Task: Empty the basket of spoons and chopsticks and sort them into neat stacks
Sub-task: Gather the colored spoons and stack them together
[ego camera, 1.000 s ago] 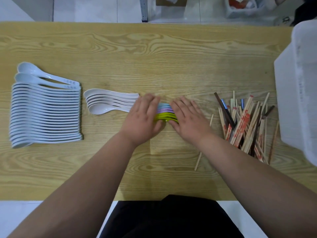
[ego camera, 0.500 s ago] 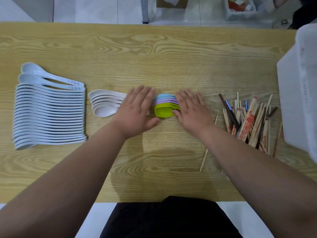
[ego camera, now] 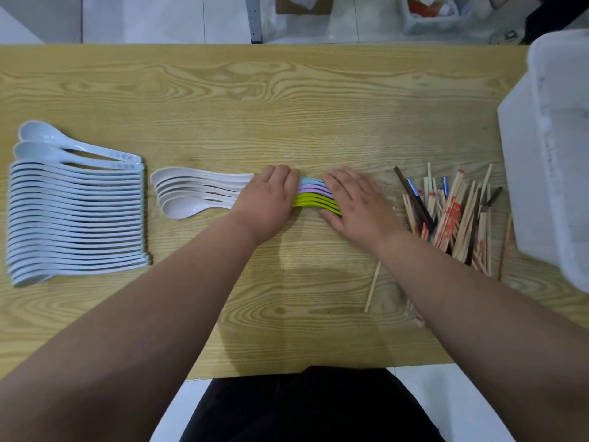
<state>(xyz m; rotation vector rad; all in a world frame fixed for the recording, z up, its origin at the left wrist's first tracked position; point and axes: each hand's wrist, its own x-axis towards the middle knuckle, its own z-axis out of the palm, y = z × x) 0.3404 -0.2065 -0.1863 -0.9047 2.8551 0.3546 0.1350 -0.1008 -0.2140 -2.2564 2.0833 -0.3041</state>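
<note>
A small row of coloured spoons (ego camera: 314, 196) in blue, purple and green lies at the table's middle. My left hand (ego camera: 266, 202) presses flat on its left end and on the handles of several cream spoons (ego camera: 191, 193). My right hand (ego camera: 353, 202) lies flat over the coloured row's right end. A long neat stack of pale blue spoons (ego camera: 76, 215) fills the left side. A loose heap of chopsticks (ego camera: 452, 215) lies to the right. The white basket (ego camera: 554, 161) stands at the right edge.
One stray chopstick (ego camera: 372, 291) lies nearer the front edge, below the heap. The wooden table (ego camera: 287, 100) shows bare wood along its far half. Boxes and a bin sit on the floor beyond the far edge.
Both hands have shifted on the coloured spoons; my left hand moved right, uncovering the cream spoons' handles, and more of the green handles shows between the hands.
</note>
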